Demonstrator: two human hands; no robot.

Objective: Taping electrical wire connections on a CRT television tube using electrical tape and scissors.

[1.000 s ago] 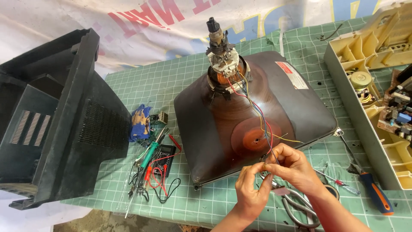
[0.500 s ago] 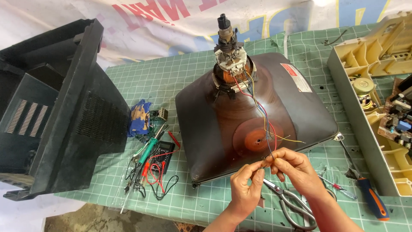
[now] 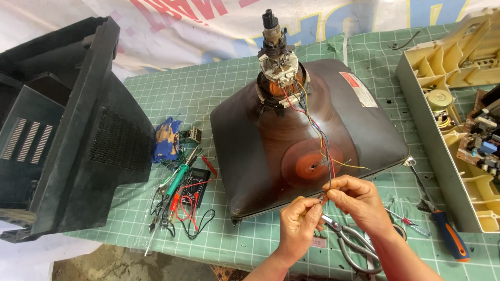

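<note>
Both your left hand and right hand pinch the coloured wires near the picture tube; keep slack, avoiding tugs toward its far neck.

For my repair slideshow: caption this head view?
Both hands pinch coloured wires trailing from a picture tube lying face-down on a green cutting mat.

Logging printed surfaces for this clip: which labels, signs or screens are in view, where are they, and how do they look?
White rectangular sticker with a red patch: on the dark picture tube's upper right slope.
White fabric banner with large red and blue lettering: hanging behind the green cutting mat.
Small black multimeter with red leads: on the mat left of the tube; display unreadable.
</note>
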